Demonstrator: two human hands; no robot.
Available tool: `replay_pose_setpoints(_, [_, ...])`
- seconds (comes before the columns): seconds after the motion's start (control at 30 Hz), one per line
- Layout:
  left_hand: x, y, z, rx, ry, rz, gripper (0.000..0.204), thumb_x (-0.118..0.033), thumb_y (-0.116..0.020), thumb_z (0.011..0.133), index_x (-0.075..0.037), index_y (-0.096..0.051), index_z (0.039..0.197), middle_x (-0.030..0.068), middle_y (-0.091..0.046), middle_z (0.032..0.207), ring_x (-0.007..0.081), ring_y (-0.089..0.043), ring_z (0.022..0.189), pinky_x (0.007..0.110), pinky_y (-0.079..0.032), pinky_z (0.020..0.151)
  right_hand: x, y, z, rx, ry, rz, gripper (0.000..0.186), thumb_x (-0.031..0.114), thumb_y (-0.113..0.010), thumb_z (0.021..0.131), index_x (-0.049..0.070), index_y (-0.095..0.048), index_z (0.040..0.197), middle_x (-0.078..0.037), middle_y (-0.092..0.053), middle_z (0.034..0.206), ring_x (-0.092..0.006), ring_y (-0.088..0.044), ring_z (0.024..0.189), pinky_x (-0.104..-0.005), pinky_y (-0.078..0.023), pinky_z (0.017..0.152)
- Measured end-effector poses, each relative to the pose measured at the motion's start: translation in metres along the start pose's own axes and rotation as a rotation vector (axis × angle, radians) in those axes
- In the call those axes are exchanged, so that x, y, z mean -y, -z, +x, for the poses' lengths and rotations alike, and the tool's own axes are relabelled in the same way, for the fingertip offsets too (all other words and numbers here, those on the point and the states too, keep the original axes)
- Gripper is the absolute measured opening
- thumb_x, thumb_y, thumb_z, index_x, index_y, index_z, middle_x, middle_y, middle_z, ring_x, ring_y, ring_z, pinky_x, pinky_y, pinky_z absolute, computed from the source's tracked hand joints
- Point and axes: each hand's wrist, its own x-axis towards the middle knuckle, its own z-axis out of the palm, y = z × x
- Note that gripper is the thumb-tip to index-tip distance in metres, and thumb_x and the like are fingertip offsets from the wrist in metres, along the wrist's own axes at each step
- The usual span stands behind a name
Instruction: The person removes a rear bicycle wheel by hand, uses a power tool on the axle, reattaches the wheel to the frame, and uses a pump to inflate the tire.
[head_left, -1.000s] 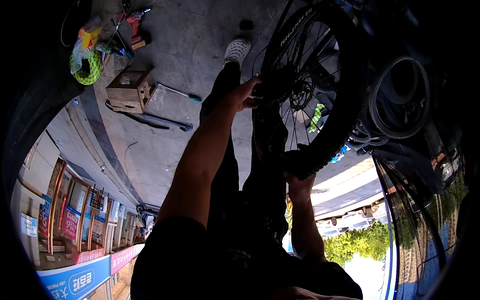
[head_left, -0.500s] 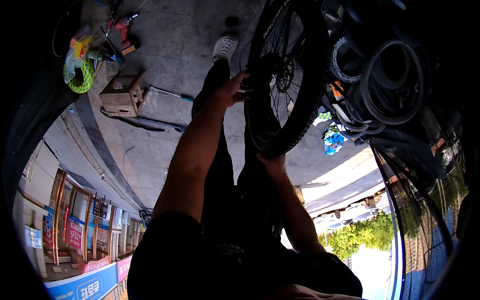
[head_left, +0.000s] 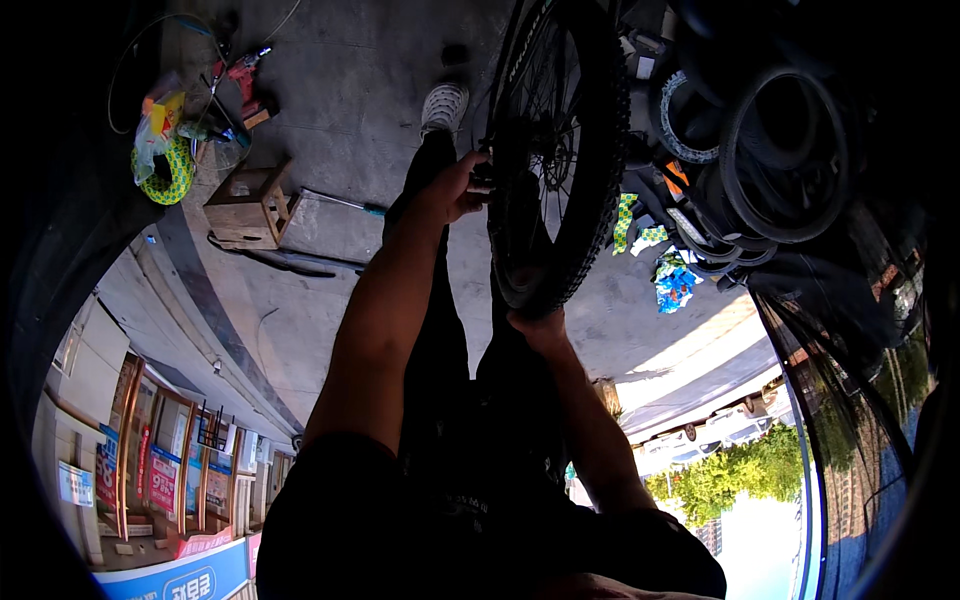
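Observation:
A black bicycle wheel (head_left: 602, 130) with a knobby tyre, spokes and a disc rotor stands tilted in front of me, seen partly edge-on. My left hand (head_left: 465, 185) is at the wheel's left side near hub height, fingers curled on a dark part that I cannot make out. My right hand (head_left: 537, 328) grips the bottom of the tyre from below. My legs are beneath the wheel, with one white shoe (head_left: 443, 108) showing on the grey pavement (head_left: 340, 90).
At the left lie a red drill (head_left: 243, 80), a green-yellow wrapped ring (head_left: 178, 175), a wooden box stool (head_left: 245, 205) and a long-handled tool (head_left: 335, 200). Tyres (head_left: 745, 200) and wrappers (head_left: 675, 285) are piled at the right. Shopfronts (head_left: 160, 470) show at lower left.
The wheel has shifted left and turned more edge-on, taking my right hand leftward with it. My left hand has also moved somewhat left. More of the tyre pile shows.

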Motion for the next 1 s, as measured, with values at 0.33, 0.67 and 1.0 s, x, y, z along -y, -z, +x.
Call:
replay_pose_setpoints(0.33, [-0.013,0.013,0.021,0.041,0.03,0.023,0.059,-0.055,-0.06,0.092,-0.004,-0.055,0.122,0.01,-0.066,0.106,0.0215,-0.063,0.1,0.04,-0.045,0.094,0.022,-0.016,-0.003,0.02,-0.148,-0.016,0.067,0.001,-0.079,0.066,0.005,-0.059,0.13,-0.005,-0.063,0.118,-0.0181,-0.058,0.111,-0.0343,-0.046,0.097])
replay_pose_setpoints(0.67, [-0.014,0.003,0.021,0.021,0.018,-0.102,0.053,-0.054,-0.064,0.091,-0.009,-0.058,0.118,0.0066,-0.064,0.108,0.0209,-0.064,0.098,0.039,-0.051,0.087,0.017,0.011,0.008,-0.029,-0.169,0.181,0.063,0.0,-0.078,0.068,0.001,-0.06,0.127,-0.005,-0.065,0.116,-0.016,-0.06,0.107,-0.0331,-0.048,0.094])
replay_pose_setpoints(1.0, [-0.022,0.002,0.024,-0.206,-0.085,0.156,0.053,-0.05,-0.067,0.093,-0.008,-0.061,0.125,0.0074,-0.063,0.116,0.0221,-0.063,0.101,0.042,-0.055,0.095,0.01,0.017,0.013,0.026,-0.232,0.163,0.061,0.002,-0.079,0.064,0.002,-0.063,0.122,-0.005,-0.067,0.109,-0.016,-0.062,0.1,-0.0324,-0.05,0.089])
